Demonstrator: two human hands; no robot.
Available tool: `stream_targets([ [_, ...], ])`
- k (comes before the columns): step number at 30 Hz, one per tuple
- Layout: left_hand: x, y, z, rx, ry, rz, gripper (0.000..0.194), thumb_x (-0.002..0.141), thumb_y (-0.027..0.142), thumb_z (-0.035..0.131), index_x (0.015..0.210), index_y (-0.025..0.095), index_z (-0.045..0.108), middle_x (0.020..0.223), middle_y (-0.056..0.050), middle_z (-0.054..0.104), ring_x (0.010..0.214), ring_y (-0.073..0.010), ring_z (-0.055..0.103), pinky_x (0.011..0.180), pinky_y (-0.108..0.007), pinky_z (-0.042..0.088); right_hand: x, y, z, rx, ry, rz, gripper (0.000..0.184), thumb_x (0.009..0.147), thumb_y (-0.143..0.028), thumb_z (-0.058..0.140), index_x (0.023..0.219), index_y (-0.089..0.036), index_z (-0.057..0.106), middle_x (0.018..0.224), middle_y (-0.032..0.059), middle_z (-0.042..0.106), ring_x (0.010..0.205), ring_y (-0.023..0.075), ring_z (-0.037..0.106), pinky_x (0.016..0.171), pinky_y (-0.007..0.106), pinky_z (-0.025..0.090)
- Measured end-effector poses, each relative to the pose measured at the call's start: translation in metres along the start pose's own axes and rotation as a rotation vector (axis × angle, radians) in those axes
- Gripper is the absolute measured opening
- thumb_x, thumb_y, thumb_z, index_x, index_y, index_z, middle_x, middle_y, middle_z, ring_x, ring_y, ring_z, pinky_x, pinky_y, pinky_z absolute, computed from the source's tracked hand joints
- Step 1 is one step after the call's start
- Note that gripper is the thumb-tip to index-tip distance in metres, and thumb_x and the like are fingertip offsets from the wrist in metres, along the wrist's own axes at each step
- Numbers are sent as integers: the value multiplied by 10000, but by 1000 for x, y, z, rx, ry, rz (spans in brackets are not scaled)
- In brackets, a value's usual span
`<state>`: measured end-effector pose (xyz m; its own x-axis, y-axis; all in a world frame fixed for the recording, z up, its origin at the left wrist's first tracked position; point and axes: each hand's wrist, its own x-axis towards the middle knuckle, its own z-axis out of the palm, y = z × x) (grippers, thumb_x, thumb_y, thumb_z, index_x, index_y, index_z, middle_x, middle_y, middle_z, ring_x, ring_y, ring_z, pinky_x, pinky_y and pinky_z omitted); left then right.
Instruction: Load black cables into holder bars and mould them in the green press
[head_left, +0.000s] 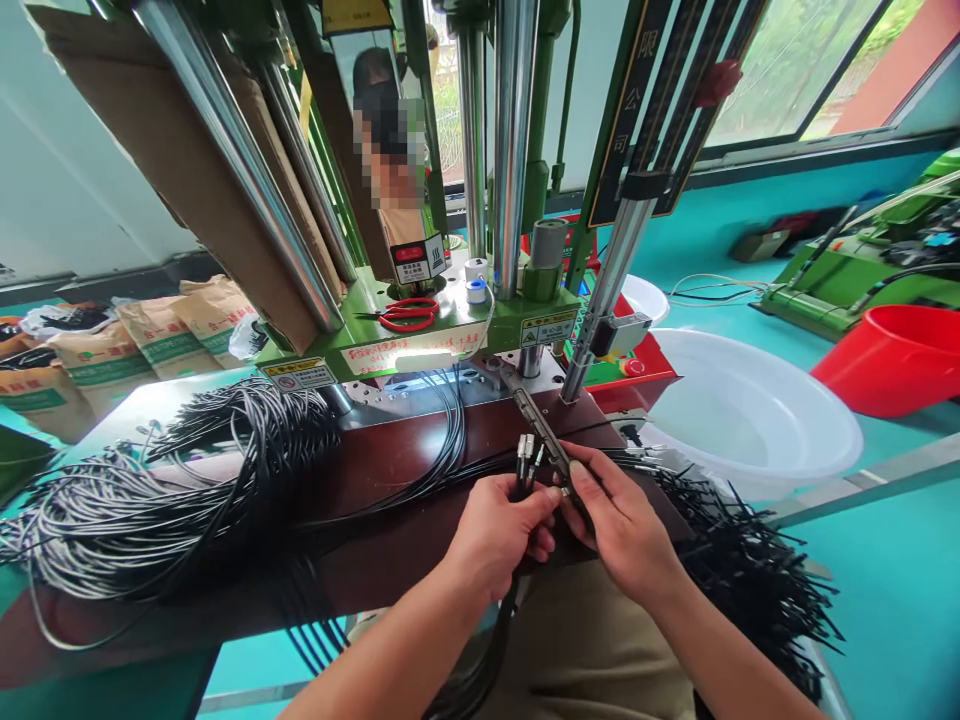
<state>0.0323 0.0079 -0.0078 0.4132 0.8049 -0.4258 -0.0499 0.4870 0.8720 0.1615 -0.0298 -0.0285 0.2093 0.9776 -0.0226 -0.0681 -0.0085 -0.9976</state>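
My left hand [495, 530] is closed around a small bundle of black cables, whose silver metal connectors [526, 448] stick up above the fingers. The cable tails hang down below that hand over my lap. In my right hand [622, 525] is the near end of a long, narrow metal bar [536, 412] with slots along it. The bar slants up and away toward the press bed. My fingertips almost meet at the bar's near end, where one connector lies partly hidden between them. More black cables [450, 440] run from the press across the brown tabletop [375, 460].
A green press [450, 320] with steel columns stands in front, and red-handled scissors [409, 314] lie on its plate. Coiled cables [150, 520] cover the table's left side; cut black pieces [742, 560] pile up at right. Beyond are a white tub [750, 400] and a red bucket [892, 360].
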Motion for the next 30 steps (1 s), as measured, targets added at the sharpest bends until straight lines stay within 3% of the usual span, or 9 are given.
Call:
stream_targets([
  [2, -2, 6, -7, -65, -10, 5, 217, 744, 313, 672, 782, 122, 578, 695, -30, 616, 525, -90, 573, 489, -198, 476, -1, -3, -1, 103, -3, 28, 383, 907, -456, 500, 1208, -221, 521, 532, -63, 468, 439, 83, 392, 377, 187, 307],
  [4, -5, 12, -15, -101, 40, 65, 199, 789, 284, 627, 894, 127, 566, 805, -56, 652, 586, -92, 603, 557, -205, 492, -1, -9, -3, 224, -15, 60, 361, 883, -439, 547, 1181, -236, 532, 656, -30, 543, 490, 95, 461, 395, 202, 368],
  [7, -6, 15, -25, -53, 91, 169, 209, 849, 293, 551, 1007, 186, 466, 852, -44, 674, 476, -73, 559, 444, -181, 405, 0, -13, -4, 308, -24, 117, 334, 840, -406, 617, 1128, -247, 563, 812, 2, 576, 532, 81, 477, 375, 171, 330],
  [10, -5, 13, -27, 23, 76, 172, 235, 873, 370, 510, 1020, 218, 406, 796, -21, 675, 365, -65, 471, 346, -172, 297, 4, -9, -2, 289, -19, 157, 354, 828, -408, 629, 1138, -245, 575, 771, -9, 558, 477, 46, 400, 352, 139, 228],
  [15, -1, 8, -23, 89, 73, 130, 294, 800, 451, 593, 857, 174, 512, 630, 35, 560, 324, -39, 393, 288, -159, 218, 8, 0, 2, 236, -6, 209, 419, 828, -435, 621, 1193, -237, 566, 677, -28, 518, 465, 50, 381, 355, 135, 227],
  [20, 1, 6, -22, 169, 32, 41, 276, 723, 412, 674, 759, 171, 546, 477, 82, 413, 316, -50, 337, 272, -161, 242, 9, -1, 1, 254, -13, 211, 423, 826, -414, 625, 1194, -211, 569, 606, -43, 492, 437, 55, 347, 327, 137, 214],
  [30, 3, 4, -23, 192, -3, 29, 316, 707, 464, 684, 764, 181, 555, 409, 91, 387, 310, -61, 321, 280, -161, 266, 7, -4, 0, 239, -37, 229, 460, 824, -435, 620, 1214, -200, 559, 517, -68, 420, 434, 65, 312, 331, 130, 203],
])
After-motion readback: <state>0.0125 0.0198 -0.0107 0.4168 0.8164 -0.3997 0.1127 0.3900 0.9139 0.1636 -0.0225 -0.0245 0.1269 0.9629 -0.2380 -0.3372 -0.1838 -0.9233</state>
